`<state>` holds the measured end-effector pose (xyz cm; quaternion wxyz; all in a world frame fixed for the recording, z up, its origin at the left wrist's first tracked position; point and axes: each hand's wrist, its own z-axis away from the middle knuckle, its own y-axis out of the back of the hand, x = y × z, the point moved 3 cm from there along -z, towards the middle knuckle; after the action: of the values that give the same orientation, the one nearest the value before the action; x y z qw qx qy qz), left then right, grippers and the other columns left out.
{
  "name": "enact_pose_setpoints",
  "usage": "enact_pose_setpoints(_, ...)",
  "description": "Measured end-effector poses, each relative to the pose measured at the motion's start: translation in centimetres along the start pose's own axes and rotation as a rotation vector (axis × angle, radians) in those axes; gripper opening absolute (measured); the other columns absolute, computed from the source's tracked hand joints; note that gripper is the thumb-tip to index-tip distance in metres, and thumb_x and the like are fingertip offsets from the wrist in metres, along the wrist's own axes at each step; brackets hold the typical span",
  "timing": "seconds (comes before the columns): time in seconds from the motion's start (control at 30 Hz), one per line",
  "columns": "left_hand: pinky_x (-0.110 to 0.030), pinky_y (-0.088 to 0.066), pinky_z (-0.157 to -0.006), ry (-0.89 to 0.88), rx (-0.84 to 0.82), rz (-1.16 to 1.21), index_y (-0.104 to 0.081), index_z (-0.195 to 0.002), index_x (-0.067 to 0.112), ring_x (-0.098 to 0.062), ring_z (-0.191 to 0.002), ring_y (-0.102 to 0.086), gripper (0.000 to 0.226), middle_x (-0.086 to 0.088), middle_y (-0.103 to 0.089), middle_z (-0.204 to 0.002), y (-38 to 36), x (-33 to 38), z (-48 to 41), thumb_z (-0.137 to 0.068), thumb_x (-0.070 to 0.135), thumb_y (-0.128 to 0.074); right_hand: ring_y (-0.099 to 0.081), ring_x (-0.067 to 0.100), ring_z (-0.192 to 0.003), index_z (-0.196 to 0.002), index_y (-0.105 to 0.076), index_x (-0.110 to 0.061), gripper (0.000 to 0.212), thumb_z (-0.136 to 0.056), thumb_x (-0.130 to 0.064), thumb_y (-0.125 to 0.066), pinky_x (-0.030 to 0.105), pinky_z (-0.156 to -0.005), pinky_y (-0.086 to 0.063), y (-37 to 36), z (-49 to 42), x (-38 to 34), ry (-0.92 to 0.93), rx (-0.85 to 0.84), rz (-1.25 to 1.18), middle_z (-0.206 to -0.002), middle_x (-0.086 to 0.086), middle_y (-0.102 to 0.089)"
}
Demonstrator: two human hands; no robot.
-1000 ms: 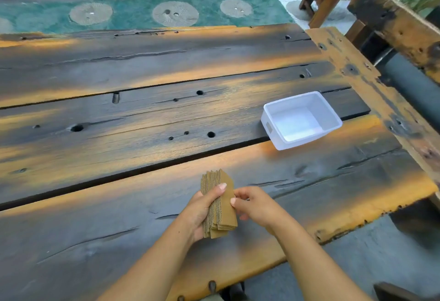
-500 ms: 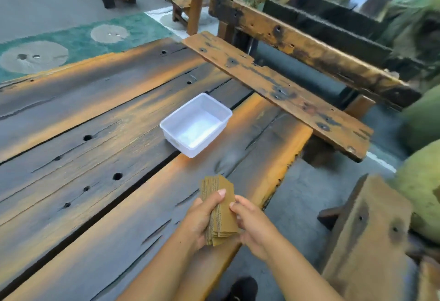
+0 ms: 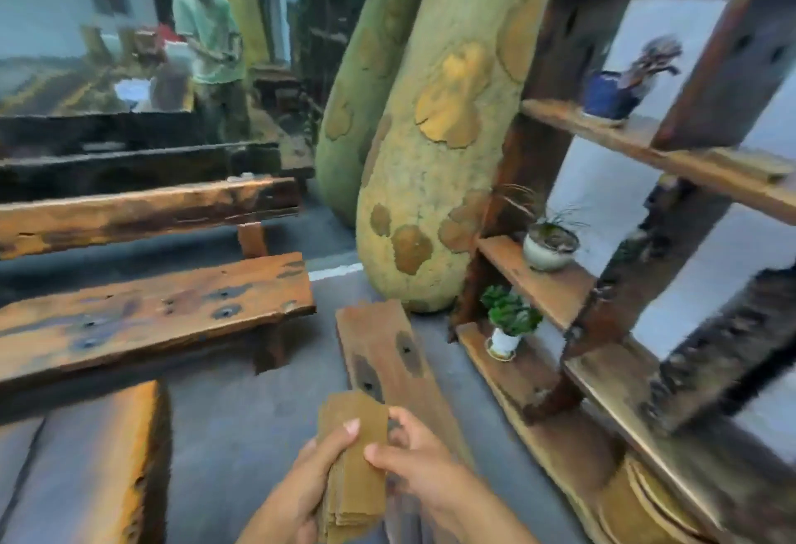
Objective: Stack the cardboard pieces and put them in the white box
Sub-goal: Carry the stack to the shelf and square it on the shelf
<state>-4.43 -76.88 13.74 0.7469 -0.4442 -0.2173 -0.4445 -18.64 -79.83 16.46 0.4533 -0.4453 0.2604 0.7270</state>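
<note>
Cardboard stack [image 3: 354,461] sits upright between my hands, low in the middle of the view — flat brown pieces, their thin edges lined up on the left side. My left hand [image 3: 297,496] grasps it from the left, thumb pressed on the front face; my right hand [image 3: 420,466] clasps the right edge. Behind it a rough plank [image 3: 387,354] with dark knots slopes away. At right, a wooden shelf [image 3: 538,280] holds small potted plants.
</note>
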Motion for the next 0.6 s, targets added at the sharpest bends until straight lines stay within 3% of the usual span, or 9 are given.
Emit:
enact_pose_setpoints(0.07, -0.05, -0.063, -0.057, 0.039, -0.102, -0.064, -0.078, -0.1, -0.001, -0.041, -0.073, -0.077, 0.039, -0.035, -0.075, -0.1, -6.3, 0.4, -3.7, -0.07, 0.024, -0.075, -0.065, 0.008, -0.078, -0.113, -0.057, -0.021, 0.025, -0.093, -0.007, -0.063, 0.025, -0.06, -0.052, 5.6, 1.3, -1.1, 0.012, 0.186, -0.103, -0.096, -0.003, -0.067)
enact_pose_setpoints(0.13, -0.05, -0.063, -0.056, 0.071, -0.192, -0.112, -0.073, -0.106, -0.004, -0.04, -0.073, -0.077, 0.046, -0.035, -0.075, -0.098, -12.5, 0.5, -6.3, -0.071, 0.025, -0.073, -0.066, 0.013, -0.085, -0.12, -0.059, -0.014, 0.027, -0.094, -0.013, -0.065, 0.03, -0.07, -0.054, 10.3, 3.1, -1.9, 0.021, 0.348, -0.239, -0.106, 0.006, -0.069)
enact_pose_setpoints(0.23, -0.046, -0.063, -0.059, 0.117, -0.332, -0.158, -0.068, -0.114, -0.004, -0.038, -0.074, -0.077, 0.05, -0.031, -0.076, -0.098, -21.4, 0.0, -9.0, -0.074, 0.027, -0.072, -0.067, 0.023, -0.097, -0.122, -0.06, -0.008, 0.03, -0.096, -0.024, -0.062, 0.05, -0.089, -0.057, 16.5, 6.0, -3.0, 0.007, 0.517, -0.41, -0.111, 0.011, -0.069)
enact_pose_setpoints(0.3, -0.047, -0.064, -0.065, 0.131, -0.411, -0.199, -0.066, -0.119, -0.004, -0.037, -0.076, -0.075, 0.055, -0.03, -0.074, -0.097, -26.1, -0.6, -10.1, -0.075, 0.029, -0.072, -0.07, 0.03, -0.102, -0.118, -0.062, -0.014, 0.026, -0.098, -0.03, -0.057, 0.056, -0.085, -0.058, 19.7, 7.8, -3.6, -0.006, 0.591, -0.493, -0.115, 0.012, -0.071)
enact_pose_setpoints(0.4, -0.046, -0.063, -0.072, 0.155, -0.518, -0.227, -0.062, -0.124, -0.003, -0.034, -0.078, -0.073, 0.06, -0.025, -0.073, -0.093, -31.1, -1.7, -11.6, -0.076, 0.03, -0.072, -0.071, 0.033, -0.102, -0.117, -0.06, -0.019, 0.024, -0.1, -0.033, -0.053, 0.05, -0.074, -0.061, 23.5, 9.3, -3.9, -0.007, 0.684, -0.59, -0.118, 0.013, -0.072)
enact_pose_setpoints(0.6, -0.044, -0.062, -0.062, 0.217, -0.64, -0.19, -0.062, -0.122, -0.001, -0.034, -0.074, -0.076, 0.056, -0.024, -0.076, -0.087, -38.5, -2.4, -17.1, -0.074, 0.025, -0.074, -0.074, 0.035, -0.098, -0.11, -0.064, -0.026, 0.023, -0.093, -0.041, -0.062, 0.059, -0.083, -0.059, 29.7, 8.8, -5.3, -0.035, 0.844, -0.65, -0.112, 0.012, -0.074)
